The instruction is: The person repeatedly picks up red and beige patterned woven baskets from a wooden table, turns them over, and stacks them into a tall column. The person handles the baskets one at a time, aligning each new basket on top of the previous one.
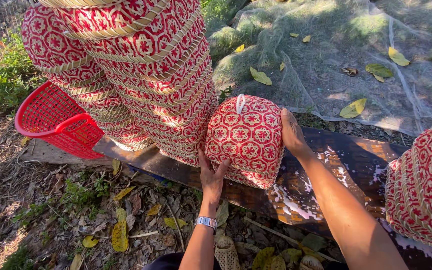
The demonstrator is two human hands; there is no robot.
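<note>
A round red-and-white woven basket lid (246,137) with a white loop on top rests on a dark wooden board (346,160). My left hand (211,177) presses against its lower left side, a metal watch on that wrist. My right hand (292,132) grips its right edge. Both hands hold this one piece, and under it lie more of the same kind. Just left of it leans a tall stack of matching woven lids (161,75).
A red plastic basket (56,120) lies tilted at the left. Another stack of woven pieces (423,185) stands at the right edge. Grey netting (336,60) with fallen leaves covers the ground behind. Dry leaves and grass lie in front of the board.
</note>
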